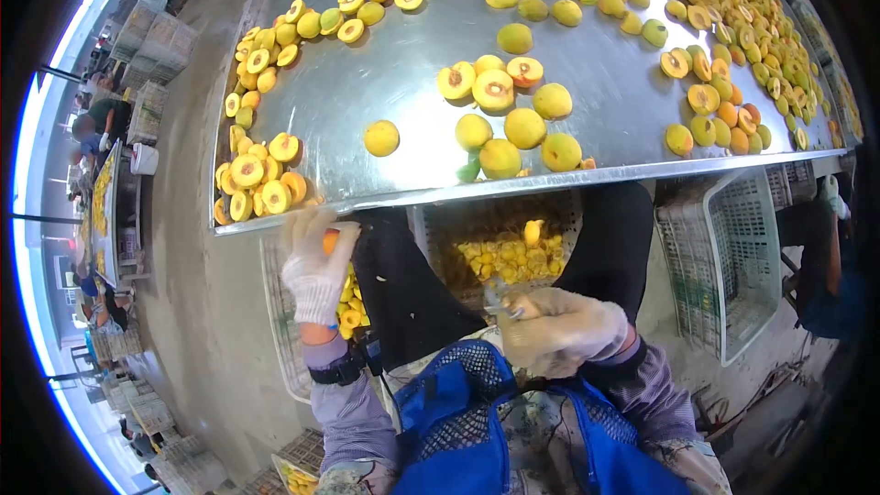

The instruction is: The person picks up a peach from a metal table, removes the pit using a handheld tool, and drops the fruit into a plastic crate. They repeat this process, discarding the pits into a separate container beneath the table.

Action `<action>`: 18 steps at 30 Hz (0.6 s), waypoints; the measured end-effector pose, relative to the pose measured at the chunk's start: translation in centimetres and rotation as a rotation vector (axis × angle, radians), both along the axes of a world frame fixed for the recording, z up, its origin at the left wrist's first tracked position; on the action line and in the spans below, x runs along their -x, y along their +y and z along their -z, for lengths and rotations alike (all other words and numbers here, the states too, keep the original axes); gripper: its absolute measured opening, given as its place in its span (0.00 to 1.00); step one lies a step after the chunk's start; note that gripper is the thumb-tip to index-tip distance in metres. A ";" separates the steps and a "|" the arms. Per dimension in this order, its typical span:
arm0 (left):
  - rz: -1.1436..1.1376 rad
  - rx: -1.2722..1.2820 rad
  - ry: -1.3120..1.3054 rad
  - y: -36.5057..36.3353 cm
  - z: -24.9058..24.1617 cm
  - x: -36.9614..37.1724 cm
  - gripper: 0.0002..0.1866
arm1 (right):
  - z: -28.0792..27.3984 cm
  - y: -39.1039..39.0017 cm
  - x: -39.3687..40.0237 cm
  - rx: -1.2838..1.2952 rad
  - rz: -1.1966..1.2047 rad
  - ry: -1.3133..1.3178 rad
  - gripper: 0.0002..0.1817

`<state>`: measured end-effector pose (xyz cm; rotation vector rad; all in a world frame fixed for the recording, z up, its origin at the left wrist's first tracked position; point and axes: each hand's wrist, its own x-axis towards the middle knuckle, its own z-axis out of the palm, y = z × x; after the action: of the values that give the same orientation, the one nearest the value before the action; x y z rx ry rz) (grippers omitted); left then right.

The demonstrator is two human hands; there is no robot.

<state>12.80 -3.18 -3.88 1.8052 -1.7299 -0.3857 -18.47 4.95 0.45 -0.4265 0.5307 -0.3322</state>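
Observation:
My left hand [314, 261], in a white knit glove, is at the table's front left corner. Its fingers are curled around an orange-yellow peach half [330, 241], mostly hidden by them. My right hand [564, 330], gloved too, is closed in front of my lap on a small grey metal tool [500, 298]; its handle is hidden in the fist. Halved peaches with pits showing [247, 170] are heaped near my left hand. Whole yellow peaches [500, 158] and more halves lie on the metal table [348, 179]. Between my knees, a crate holds yellow peach pieces [513, 258].
A large pile of peaches [779, 64] covers the table's right side. A plastic crate [720, 261] stands at right, and another crate [284, 312] with peach pieces is under my left arm. A co-worker's arm [832, 238] shows at far right. Stacked crates [151, 41] and people are at left.

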 end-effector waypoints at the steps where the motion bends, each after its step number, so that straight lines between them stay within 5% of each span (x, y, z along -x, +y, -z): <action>1: 0.133 0.113 -0.187 -1.1 0.3 0.2 0.19 | -0.8 -0.7 -0.5 0.041 -0.068 0.059 0.14; 3: 0.151 -0.021 -0.075 -3.1 1.4 0.7 0.24 | -1.6 -1.0 -1.8 0.111 -0.047 0.131 0.14; 6: 0.186 0.056 -0.196 -10.9 4.8 4.3 0.29 | -1.7 -1.2 -2.3 0.245 -0.011 0.213 0.14; 9: 0.308 -0.197 -0.430 -13.9 6.7 4.7 0.32 | -1.8 -0.8 -2.2 0.234 0.052 0.344 0.14; 11: 0.303 -0.439 0.103 -14.1 4.0 5.6 0.32 | -1.4 -0.6 -1.9 0.217 0.125 0.293 0.13; 12: 0.310 -0.442 0.101 -13.7 3.8 6.0 0.32 | -1.1 -0.5 -2.0 0.213 0.132 0.293 0.13; 14: 0.334 -0.617 1.255 -11.0 3.8 6.5 0.29 | -0.5 -0.3 -2.3 0.285 0.238 0.270 0.12; 16: 0.387 -0.658 1.312 -7.1 0.0 8.4 0.26 | -1.5 -1.0 -2.5 0.275 0.238 0.300 0.12; 17: 0.606 -0.341 0.736 -5.5 -1.5 8.9 0.27 | -1.8 -1.2 -2.7 0.273 0.245 0.336 0.12; 18: 0.462 -0.796 1.461 -4.9 -1.0 9.0 0.32 | -1.8 -1.1 -2.8 0.271 0.242 0.334 0.12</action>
<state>3.77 -8.10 -2.91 0.8339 -0.8240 -2.1318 -15.66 3.82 2.21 -0.6888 0.8720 -0.5742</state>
